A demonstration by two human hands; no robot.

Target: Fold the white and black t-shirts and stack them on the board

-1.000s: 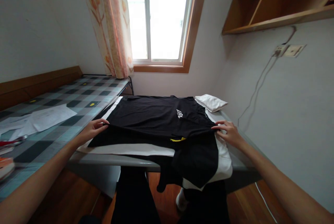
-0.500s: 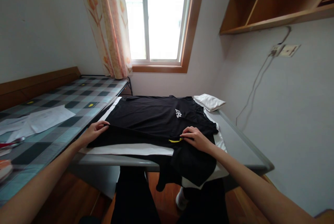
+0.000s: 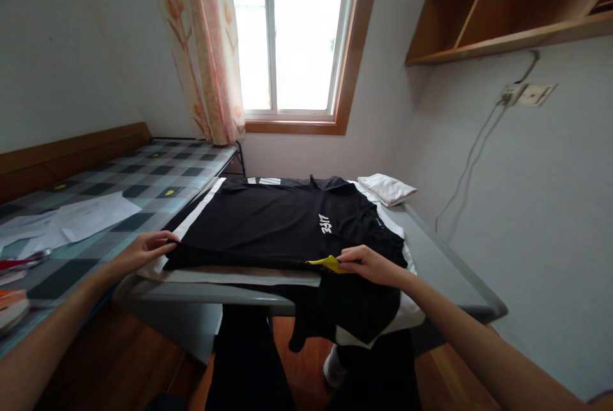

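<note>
A black T-shirt (image 3: 268, 219) with white lettering lies spread across the table, its neck toward the right. My left hand (image 3: 147, 250) pinches the shirt's near left corner at the hem. Farther right, my right hand (image 3: 366, 264) grips the near edge of the same shirt, beside a yellow patch (image 3: 330, 263) that shows at its fingertips. Under the shirt, white cloth (image 3: 258, 276) sticks out along the near side and the right. A black sleeve-like part (image 3: 359, 306) hangs over the table's front edge below my right hand.
The grey table (image 3: 450, 264) stands against the right wall. A folded white cloth (image 3: 387, 189) sits at its back right corner. To the left is a bed (image 3: 158, 175) with a checked cover and papers (image 3: 81, 223). Shelves (image 3: 479, 15) hang on the wall at right.
Both hands have pulled the shirt's near edge toward me, the left hand also moving left. More of the yellow patch shows, and white stripes have appeared at the shirt's far side.
</note>
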